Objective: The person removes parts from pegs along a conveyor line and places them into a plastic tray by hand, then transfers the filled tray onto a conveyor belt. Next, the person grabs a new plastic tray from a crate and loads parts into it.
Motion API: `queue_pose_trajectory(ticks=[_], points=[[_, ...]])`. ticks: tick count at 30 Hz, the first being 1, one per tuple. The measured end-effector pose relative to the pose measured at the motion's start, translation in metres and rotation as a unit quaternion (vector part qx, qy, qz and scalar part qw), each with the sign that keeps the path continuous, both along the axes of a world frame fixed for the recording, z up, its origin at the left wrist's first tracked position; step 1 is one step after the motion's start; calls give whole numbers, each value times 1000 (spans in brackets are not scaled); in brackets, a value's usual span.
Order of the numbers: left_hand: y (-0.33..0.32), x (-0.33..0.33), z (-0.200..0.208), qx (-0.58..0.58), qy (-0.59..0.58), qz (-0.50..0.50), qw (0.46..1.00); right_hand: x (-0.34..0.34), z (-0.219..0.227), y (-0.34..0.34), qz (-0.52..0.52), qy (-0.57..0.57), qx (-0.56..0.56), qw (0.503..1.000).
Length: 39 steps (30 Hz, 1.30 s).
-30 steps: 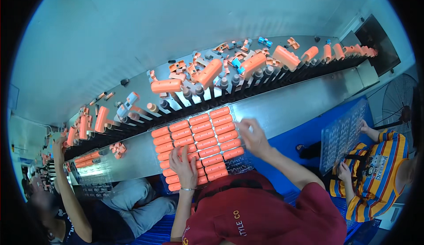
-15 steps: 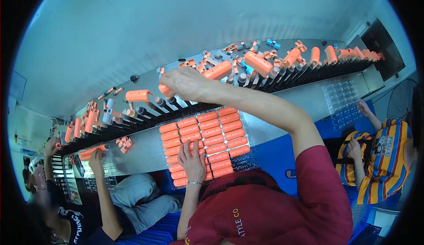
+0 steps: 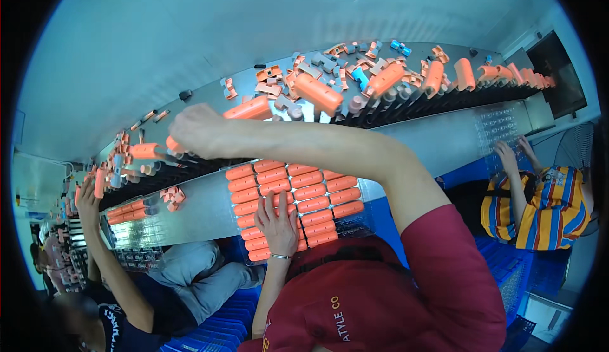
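Reaching across to the far left, my right hand [image 3: 198, 131] is closed round an orange plastic casing [image 3: 172, 145], which sits at the row of upright pegs. Most of that casing is covered by my fingers. My left hand [image 3: 279, 230] lies flat with fingers apart on the rows of orange casings [image 3: 311, 205] in a clear plastic tray [image 3: 353, 226] in front of me. More rounded orange casings [image 3: 318, 93] ride on the pegs beyond my right forearm. My forearm hides part of the peg row and the tray's far edge.
Loose orange, grey and blue pieces [image 3: 327, 63] lie scattered behind the pegs. A small orange pile [image 3: 172, 196] sits on the metal ledge [image 3: 203, 203]. One co-worker [image 3: 120, 301] works at the left; another in a striped top [image 3: 545, 206] handles a clear tray [image 3: 497, 127] at the right.
The pegs and their casings have shifted left. My right hand has moved left too, still on an orange casing. My left hand stays on the tray. The left co-worker's hand has risen toward the pegs.
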<state>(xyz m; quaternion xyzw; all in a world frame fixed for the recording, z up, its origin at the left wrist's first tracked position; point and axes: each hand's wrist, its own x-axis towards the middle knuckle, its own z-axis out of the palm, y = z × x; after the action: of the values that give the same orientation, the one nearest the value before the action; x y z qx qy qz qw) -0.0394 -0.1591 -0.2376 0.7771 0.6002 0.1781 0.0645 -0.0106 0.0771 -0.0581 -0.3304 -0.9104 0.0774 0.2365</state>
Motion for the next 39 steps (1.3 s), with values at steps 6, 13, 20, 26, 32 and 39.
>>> queue_pose_trajectory(ticks=[6,13,20,26,32,39], points=[[0,0,-1,-8,0,-4,1000,-34,-8,-14,34,94,257,961],[-13,-18,-40,-34,-48,-46,997,26,16,-105,64,289,183,937],[2,-3,11,-24,-6,-9,1000,221,-90,-245,-88,112,-145,979],[1,-3,5,-30,-7,3,1000,239,-155,-301,-129,43,-77,988],[0,-1,3,-16,-1,1,1000,254,-131,-270,-242,50,-55,967],[-2,-2,3,-10,-2,2,1000,296,13,-149,-372,69,218,900]])
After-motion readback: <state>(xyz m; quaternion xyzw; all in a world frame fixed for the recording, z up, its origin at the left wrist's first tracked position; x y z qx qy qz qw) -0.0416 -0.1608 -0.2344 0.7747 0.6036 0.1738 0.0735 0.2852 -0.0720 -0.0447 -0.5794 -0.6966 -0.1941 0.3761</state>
